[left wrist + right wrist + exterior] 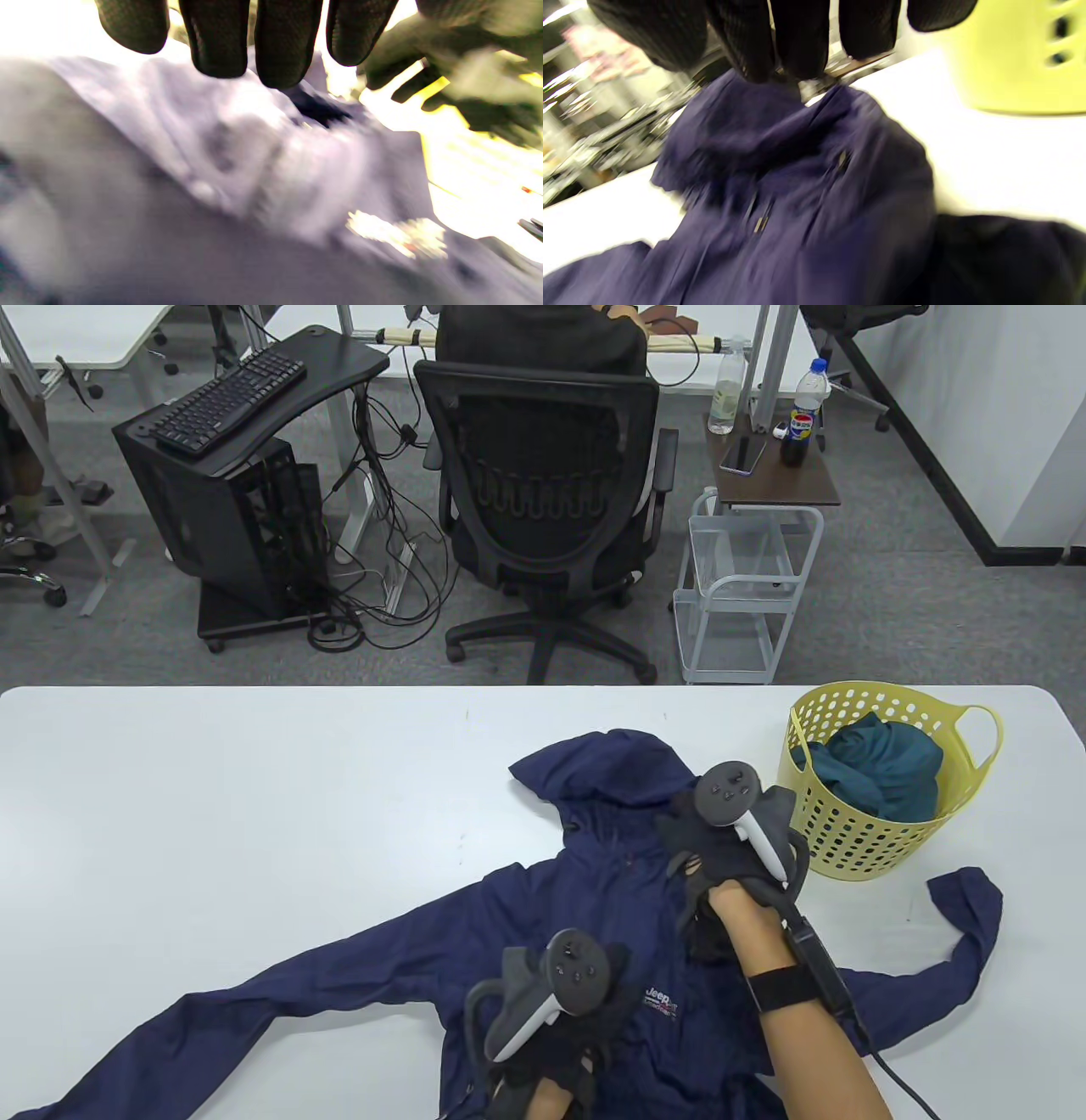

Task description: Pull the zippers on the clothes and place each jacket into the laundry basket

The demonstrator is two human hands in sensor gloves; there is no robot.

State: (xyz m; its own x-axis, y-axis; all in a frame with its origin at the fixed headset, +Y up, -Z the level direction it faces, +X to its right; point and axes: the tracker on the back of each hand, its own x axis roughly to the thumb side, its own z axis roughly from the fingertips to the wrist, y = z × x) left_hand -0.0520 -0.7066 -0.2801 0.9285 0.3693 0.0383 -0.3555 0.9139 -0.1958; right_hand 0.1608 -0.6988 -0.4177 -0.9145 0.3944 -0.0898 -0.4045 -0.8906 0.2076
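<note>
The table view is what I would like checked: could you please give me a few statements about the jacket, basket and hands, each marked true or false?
1. The navy jacket lies spread on the white table. True.
2. The yellow laundry basket is empty. False: a teal garment is in it.
3. The basket stands at the table's left end. False: it stands at the right.
4. Both the left hand and the right hand are over the jacket. True.

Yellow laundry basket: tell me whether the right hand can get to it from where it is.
Probably yes. The right hand is over the navy jacket beside the yellow laundry basket, with only bare table between.
</note>
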